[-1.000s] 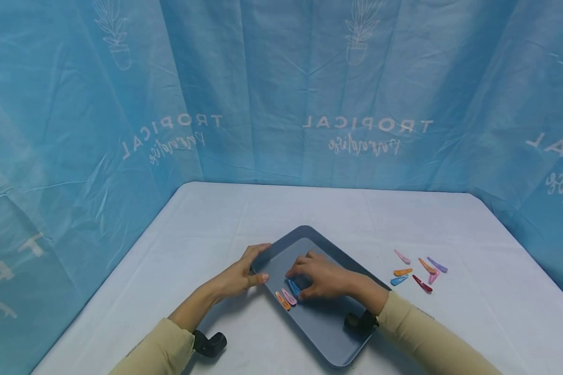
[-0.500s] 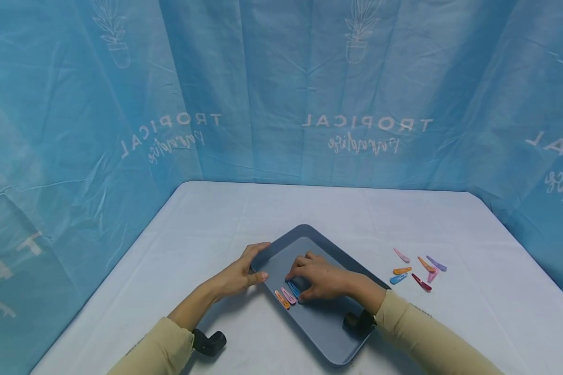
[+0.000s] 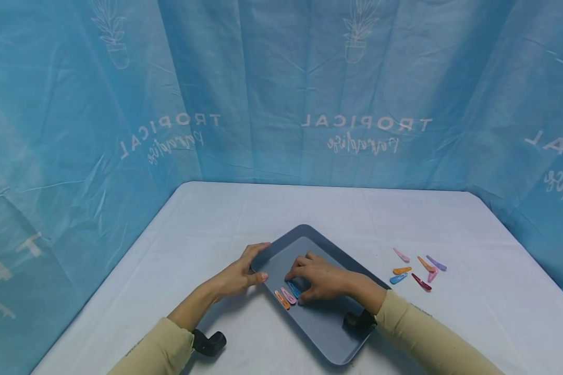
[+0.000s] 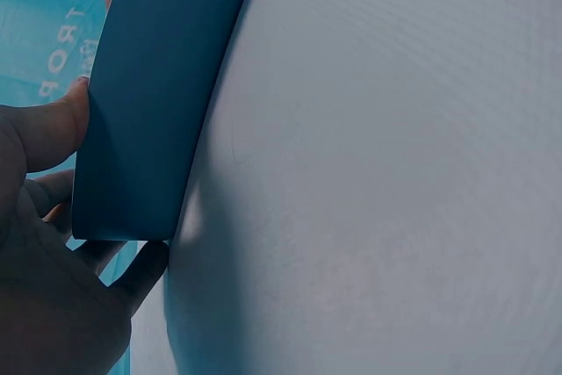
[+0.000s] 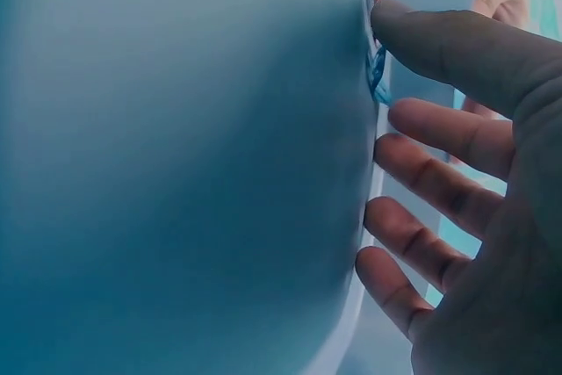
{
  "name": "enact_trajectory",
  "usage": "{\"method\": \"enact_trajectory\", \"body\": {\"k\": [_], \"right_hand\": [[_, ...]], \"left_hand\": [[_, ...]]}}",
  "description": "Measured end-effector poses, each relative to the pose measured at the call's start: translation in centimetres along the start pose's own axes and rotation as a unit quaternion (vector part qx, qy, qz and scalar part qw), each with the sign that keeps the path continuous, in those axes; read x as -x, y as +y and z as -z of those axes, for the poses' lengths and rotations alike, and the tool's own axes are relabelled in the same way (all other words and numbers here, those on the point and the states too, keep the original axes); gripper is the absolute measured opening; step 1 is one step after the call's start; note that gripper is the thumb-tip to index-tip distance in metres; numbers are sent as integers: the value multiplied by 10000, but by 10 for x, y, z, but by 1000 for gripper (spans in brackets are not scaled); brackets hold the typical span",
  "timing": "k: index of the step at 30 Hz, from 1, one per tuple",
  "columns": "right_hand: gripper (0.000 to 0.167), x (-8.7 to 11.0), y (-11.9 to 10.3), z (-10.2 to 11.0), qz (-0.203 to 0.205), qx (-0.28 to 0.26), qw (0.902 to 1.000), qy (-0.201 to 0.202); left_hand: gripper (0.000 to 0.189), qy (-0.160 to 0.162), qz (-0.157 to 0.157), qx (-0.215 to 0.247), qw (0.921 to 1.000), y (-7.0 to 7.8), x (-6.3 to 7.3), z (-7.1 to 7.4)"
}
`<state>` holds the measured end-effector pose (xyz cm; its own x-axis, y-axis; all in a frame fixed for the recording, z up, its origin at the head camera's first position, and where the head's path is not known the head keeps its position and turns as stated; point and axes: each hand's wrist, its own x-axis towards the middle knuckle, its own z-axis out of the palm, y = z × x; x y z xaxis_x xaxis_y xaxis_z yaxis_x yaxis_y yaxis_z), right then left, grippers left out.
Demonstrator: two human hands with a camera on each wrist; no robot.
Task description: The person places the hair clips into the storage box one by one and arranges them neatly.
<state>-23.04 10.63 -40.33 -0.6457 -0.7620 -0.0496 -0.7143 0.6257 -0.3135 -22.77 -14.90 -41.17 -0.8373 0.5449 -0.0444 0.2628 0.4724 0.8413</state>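
Note:
A grey-blue rectangular tray (image 3: pixel 330 333) lies turned at an angle on the table. My left hand (image 3: pixel 234 275) grips its left corner, thumb over the rim; in the left wrist view the fingers wrap around the outside of the tray wall (image 4: pixel 154 120). Over the tray floor, my right hand (image 3: pixel 322 278) pinches a blue hair clip (image 3: pixel 293 289) by its ends between thumb and fingertips. That clip (image 5: pixel 378 76) shows edge-on by the thumb in the right wrist view. Beside it lie a pink hair clip (image 3: pixel 288 296) and an orange hair clip (image 3: pixel 282 300), roughly parallel.
Right of the tray, several loose hair clips lie on the white tablecloth (image 3: pixel 244 208), among them a dark red clip (image 3: pixel 421 283), a purple clip (image 3: pixel 437 263) and a light blue clip (image 3: pixel 398 278). A blue printed curtain (image 3: pixel 272 94) hangs behind the table.
The blue hair clip has shifted very slightly toward the pink one under my right fingers. My left hand keeps its place on the tray corner.

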Motion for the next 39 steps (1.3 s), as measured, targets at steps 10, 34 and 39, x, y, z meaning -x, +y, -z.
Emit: {"method": "enact_trajectory", "body": {"k": [10, 34, 39], "right_hand": [[51, 11, 2, 26, 22, -181, 9990, 397], [53, 77, 65, 75, -704, -393, 9824, 1685], [53, 93, 81, 77, -972, -419, 9787, 1756]], "left_hand": [[69, 77, 109, -21, 9999, 1, 1, -1], [69, 147, 118, -37, 9998, 1, 2, -2], [69, 152, 127, -38, 9998, 1, 2, -2]]}}
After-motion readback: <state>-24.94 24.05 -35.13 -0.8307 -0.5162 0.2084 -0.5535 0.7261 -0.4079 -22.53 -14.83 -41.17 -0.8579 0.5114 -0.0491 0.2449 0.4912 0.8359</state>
